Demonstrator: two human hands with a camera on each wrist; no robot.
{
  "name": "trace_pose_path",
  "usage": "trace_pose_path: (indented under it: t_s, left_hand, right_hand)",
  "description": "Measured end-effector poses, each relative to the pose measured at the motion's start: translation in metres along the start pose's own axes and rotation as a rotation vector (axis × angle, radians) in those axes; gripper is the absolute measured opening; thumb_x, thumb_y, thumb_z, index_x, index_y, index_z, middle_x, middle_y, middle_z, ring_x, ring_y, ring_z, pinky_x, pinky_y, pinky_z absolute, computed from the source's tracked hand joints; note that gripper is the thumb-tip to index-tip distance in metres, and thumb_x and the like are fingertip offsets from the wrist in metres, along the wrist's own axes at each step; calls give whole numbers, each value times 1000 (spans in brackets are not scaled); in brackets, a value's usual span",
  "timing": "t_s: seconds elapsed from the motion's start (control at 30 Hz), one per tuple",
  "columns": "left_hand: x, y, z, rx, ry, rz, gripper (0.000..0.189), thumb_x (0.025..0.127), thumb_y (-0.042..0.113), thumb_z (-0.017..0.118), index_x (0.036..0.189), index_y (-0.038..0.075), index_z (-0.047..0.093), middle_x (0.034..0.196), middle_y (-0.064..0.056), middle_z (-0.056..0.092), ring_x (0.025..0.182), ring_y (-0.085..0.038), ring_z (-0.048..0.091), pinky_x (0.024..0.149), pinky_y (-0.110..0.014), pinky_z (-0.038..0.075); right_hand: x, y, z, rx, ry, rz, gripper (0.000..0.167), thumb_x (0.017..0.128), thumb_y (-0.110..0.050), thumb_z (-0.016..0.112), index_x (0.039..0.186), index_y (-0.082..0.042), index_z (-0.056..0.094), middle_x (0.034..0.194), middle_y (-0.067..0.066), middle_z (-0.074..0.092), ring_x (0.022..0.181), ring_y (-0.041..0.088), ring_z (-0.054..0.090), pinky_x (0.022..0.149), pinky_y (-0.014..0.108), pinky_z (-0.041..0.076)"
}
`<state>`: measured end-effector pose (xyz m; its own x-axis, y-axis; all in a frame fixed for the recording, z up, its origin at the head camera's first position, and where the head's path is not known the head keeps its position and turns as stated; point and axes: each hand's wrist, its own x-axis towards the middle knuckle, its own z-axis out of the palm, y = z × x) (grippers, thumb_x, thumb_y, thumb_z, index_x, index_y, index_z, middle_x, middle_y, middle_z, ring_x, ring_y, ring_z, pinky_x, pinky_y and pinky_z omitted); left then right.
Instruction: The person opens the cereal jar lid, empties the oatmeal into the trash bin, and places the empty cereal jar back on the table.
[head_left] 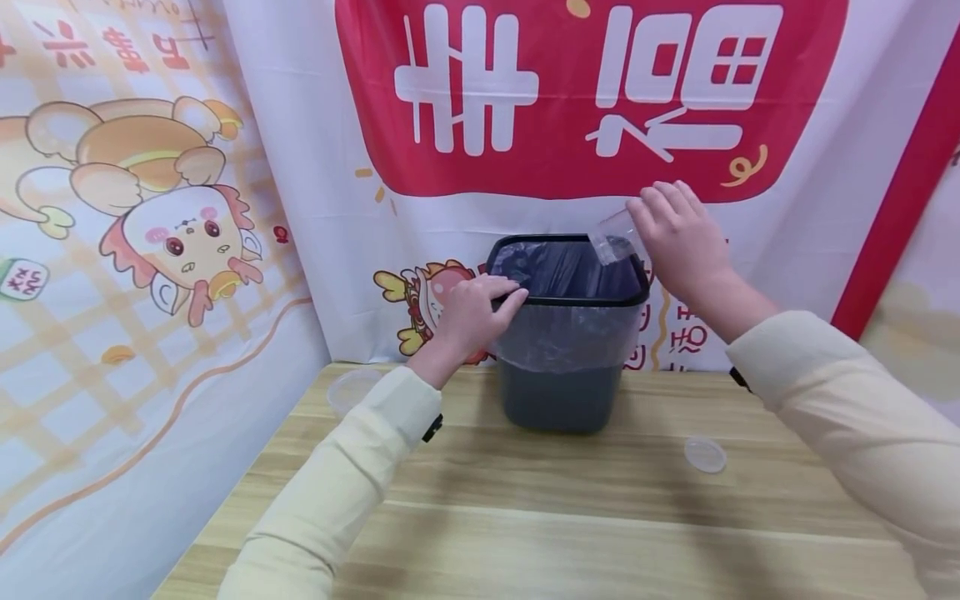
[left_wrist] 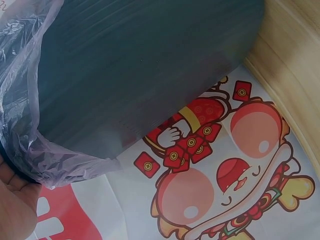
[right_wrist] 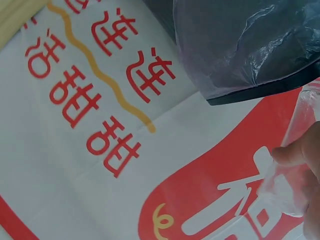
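Observation:
A dark trash can [head_left: 558, 392] lined with a clear bag [head_left: 570, 337] stands at the back of the table, with a black rim around its mouth. My left hand [head_left: 474, 312] grips the rim at its near left corner; in the left wrist view the fingers of that hand [left_wrist: 17, 200] curl at the bag's folded edge. Over the can's right side, my right hand [head_left: 686, 237] holds a clear plastic cup [head_left: 617, 237], tilted with its mouth toward the can. The right wrist view shows the cup [right_wrist: 285, 185] beside the rim [right_wrist: 265, 91], pinched by the fingers.
A small round clear lid [head_left: 705, 455] lies on the wooden table [head_left: 555, 542] right of the can. Another clear round plastic piece [head_left: 352, 390] sits at the back left, partly behind the left sleeve. Printed cloth [head_left: 300, 167] hangs behind and at the left.

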<state>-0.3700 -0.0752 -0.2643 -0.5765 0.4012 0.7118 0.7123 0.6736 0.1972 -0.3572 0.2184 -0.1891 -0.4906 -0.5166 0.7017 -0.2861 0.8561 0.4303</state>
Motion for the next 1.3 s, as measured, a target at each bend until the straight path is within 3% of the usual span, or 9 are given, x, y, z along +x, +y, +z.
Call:
trace_pose_path:
  t_s: [0.17,0.43,0.6,0.8,1.03,1.3]
  left_hand:
    - [0,0,-1,7,-2,2,32,96,32,61,116,10,72,114,-6,70,105,-19,64,91,-32,51]
    - [0,0,-1,-2,-3,1,32,96,31,61,116,10,72,113,-6,70,105,-19,64,91,-31,50]
    - [0,0,-1,-4,-10,-3,32,96,31,61,117,10,72,114,-6,70,106,-19,64,92,-31,50]
    - [1,1,-1,-2,-17,-8,32,96,32,61,117,10,72,114,-6,70,107,-19,64,93,-32,49]
    - [1,1,-2,1,-13,-5,31,96,31,61,116,10,72,114,-5,70,106,-19,64,93,-32,49]
    - [1,0,-2,2,-13,2,31,96,31,61,116,10,72,113,-6,70,106,-19,64,93,-32,49]
  right_hand:
    - [-9,5,1,167,-3,168,68,67,6,82,127,8,50,125,28,53,117,44,49,104,51,38]
    - [-31,15,2,326,-94,379,71,71,6,80,133,7,45,122,30,53,110,47,52,92,59,45]
    - [-49,24,7,415,-170,467,64,78,0,75,132,8,42,116,29,53,103,46,52,85,62,48]
    - [-72,32,10,532,-246,583,66,77,-6,78,132,4,41,116,27,52,98,44,52,76,63,50]
    - [-100,37,24,573,-294,665,58,83,-16,75,126,6,44,114,28,52,97,44,52,75,62,51]
    - [-138,36,45,661,-381,776,77,83,-16,77,139,10,31,129,35,42,109,52,44,82,67,45]
